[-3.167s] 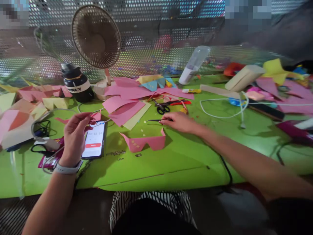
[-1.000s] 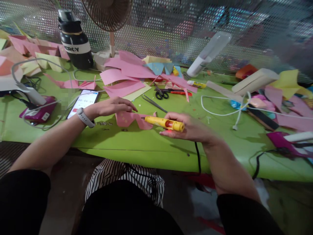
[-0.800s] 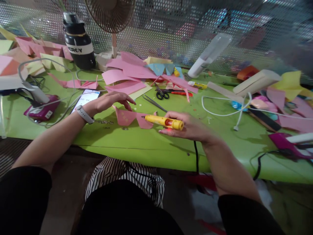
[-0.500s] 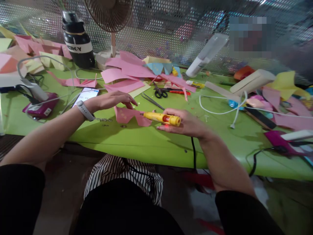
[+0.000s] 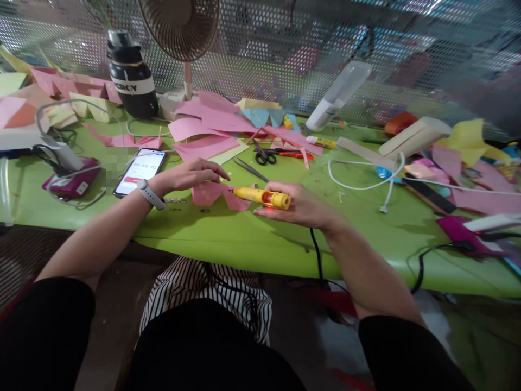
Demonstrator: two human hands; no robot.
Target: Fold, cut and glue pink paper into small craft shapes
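My right hand (image 5: 299, 205) is wrapped round a yellow hot glue gun (image 5: 260, 197), its nozzle pointing left. The nozzle tip is at the middle of a pink paper cutout (image 5: 205, 196) with scalloped lower edges, lying on the green tabletop. Over the cutout's upper edge, my left hand (image 5: 195, 175) reaches with its fingers stretched out. I cannot tell how firmly they touch the paper. Small metallic-looking pieces (image 5: 176, 201) lie beside my left wrist, and another small dark piece (image 5: 204, 210) sits just below the cutout.
Behind my hands are tweezers (image 5: 250, 168), black-handled scissors (image 5: 265, 157) and pink paper sheets (image 5: 215, 117). A phone (image 5: 140, 171) lies by my left forearm. Further back stand a black bottle (image 5: 132, 81) and a fan (image 5: 179, 24). A white cable (image 5: 358, 188) lies right; a black cord (image 5: 317, 252) hangs over the edge.
The view has shifted slightly. My left forearm has swung a little to the right, showing more of the phone. The glue gun's tip stays at the pink cutout, still in my right hand.
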